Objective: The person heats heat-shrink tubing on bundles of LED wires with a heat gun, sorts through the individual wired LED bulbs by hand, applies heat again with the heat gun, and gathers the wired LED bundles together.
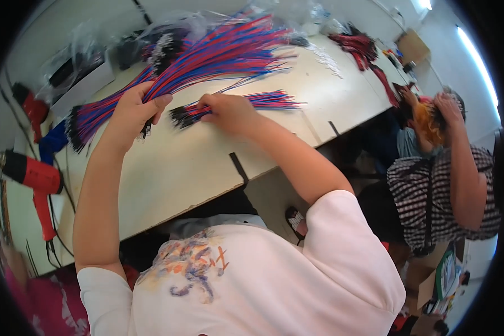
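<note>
My left hand (135, 115) is closed round the narrow end of a large bundle of red and blue wires (224, 53), which fans out to the upper right above the table. Small dark and white ends stick out below that fist. To its right, my right hand (229, 113) is closed on a smaller bundle of red and blue wires (271, 101), low over the table. Black ends (182, 116) of this bundle show left of my fingers. Another wire bundle (92, 115) with black ends lies behind my left hand.
On the white table (168, 173), a red heat gun (36, 173) with cables stands at the left. Plastic bags (89, 42) and a white box (84, 84) line the back. Dark red wires (358, 47) lie at the far right, near a seated person in a checked top (414, 185).
</note>
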The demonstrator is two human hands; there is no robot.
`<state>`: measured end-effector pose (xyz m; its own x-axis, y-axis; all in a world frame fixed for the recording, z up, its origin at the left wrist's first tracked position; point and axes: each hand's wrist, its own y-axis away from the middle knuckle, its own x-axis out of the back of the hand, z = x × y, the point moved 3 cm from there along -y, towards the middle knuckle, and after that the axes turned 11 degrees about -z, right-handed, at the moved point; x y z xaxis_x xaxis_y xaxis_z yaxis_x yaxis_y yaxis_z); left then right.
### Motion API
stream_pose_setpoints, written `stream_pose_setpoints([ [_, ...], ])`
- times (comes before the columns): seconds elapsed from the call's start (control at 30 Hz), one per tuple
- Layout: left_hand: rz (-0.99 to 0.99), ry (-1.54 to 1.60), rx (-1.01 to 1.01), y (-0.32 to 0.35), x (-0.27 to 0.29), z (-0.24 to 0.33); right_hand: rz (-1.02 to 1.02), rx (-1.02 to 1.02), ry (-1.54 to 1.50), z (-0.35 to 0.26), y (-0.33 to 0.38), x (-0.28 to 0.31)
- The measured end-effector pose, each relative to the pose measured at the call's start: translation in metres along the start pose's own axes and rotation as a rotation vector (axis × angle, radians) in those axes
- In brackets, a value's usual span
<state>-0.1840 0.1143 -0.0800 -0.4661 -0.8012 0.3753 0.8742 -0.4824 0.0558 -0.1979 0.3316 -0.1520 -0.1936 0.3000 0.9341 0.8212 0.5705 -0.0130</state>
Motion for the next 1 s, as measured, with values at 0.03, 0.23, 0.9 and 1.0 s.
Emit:
stream_pose_setpoints([
  [0.03,-0.032,0.179,-0.043,0.013,0.002,0.000,0.013,0.024,-0.002,0.007,-0.007,0.000],
  [0.23,-0.051,0.517,-0.140,0.068,0.008,-0.030,0.015,-0.035,-0.321,-0.020,-0.017,0.030],
  [0.9,-0.112,0.179,0.047,0.100,-0.017,-0.063,0.097,0.782,-2.424,-0.017,-0.085,0.064],
  [1.0,-0.162,0.008,0.146,0.104,-0.016,-0.062,0.572,0.461,-2.274,0.022,-0.071,0.070],
])
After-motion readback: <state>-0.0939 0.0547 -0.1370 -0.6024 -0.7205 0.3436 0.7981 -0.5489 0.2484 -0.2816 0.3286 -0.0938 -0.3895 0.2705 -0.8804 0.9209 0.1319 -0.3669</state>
